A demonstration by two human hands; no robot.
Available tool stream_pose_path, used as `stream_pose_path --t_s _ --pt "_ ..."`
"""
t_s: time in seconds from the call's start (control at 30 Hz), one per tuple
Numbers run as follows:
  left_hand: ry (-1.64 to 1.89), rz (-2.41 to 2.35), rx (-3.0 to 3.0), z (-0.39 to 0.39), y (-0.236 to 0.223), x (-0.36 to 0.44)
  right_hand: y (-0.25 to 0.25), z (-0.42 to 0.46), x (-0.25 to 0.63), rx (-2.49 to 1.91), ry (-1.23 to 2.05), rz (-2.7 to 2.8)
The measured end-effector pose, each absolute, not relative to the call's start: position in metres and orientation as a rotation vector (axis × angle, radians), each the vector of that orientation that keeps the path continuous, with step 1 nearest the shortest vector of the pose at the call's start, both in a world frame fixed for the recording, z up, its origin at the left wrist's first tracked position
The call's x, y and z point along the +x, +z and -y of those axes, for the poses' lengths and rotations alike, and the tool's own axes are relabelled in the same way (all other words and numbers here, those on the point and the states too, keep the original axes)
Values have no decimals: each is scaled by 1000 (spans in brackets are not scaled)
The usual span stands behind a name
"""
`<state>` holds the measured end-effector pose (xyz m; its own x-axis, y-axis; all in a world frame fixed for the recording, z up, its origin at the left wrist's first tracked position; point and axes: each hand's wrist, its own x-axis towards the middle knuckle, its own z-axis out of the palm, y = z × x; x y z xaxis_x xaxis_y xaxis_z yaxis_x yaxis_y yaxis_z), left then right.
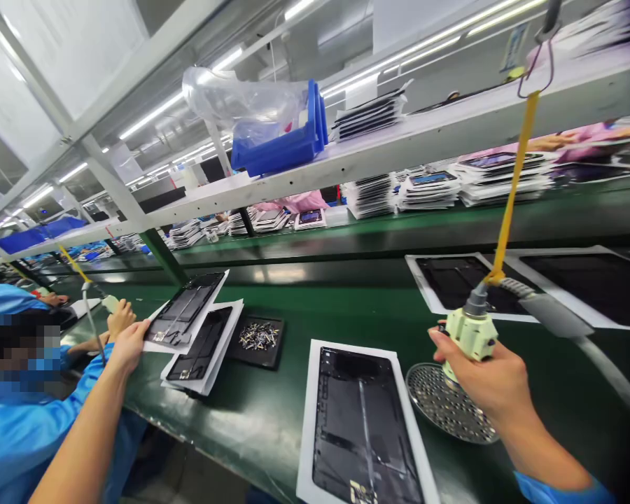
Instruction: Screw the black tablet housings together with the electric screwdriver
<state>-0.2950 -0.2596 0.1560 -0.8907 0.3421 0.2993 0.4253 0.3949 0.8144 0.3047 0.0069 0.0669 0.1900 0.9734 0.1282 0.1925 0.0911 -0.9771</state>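
My left hand reaches out to the left and pinches the near corner of a black tablet housing on a white sheet. That housing is tilted above another black housing with white sheets under it. My right hand is wrapped round a pale green electric screwdriver, which hangs from a yellow strap. The screwdriver's lower end is over a round perforated metal plate; its tip is hidden. Between my hands an open tablet housing lies on a white sheet.
A black tray holds small metal parts. More housings on sheets lie at the back right. A shelf crosses above the green bench, carrying a blue bin. On the left sits a co-worker in blue, holding another screwdriver.
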Motion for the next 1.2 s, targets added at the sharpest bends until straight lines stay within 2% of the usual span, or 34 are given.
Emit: stream_pose_path --t_s 0.13,0.3,0.5,0.63,0.83,1.03,1.2 --pt "-1637 2645 -643 273 126 -299 64 -9 304 -1319 881 1248" --pt "-1492 2764 -648 267 89 -287 65 -6 303 -1253 837 1281" --pt "-1211 2691 -763 255 102 -268 57 -9 306 -1266 826 1300" --pt "-1033 2578 -1288 207 106 -197 54 -11 306 -1274 846 1248" --pt "-857 2244 -2453 110 60 -56 67 -8 302 -1027 962 1175" --pt "-829 2155 -2463 40 13 -12 68 -1 296 -969 933 1238" --pt "-867 2161 -2435 30 -6 -19 55 2 287 -961 894 1259"
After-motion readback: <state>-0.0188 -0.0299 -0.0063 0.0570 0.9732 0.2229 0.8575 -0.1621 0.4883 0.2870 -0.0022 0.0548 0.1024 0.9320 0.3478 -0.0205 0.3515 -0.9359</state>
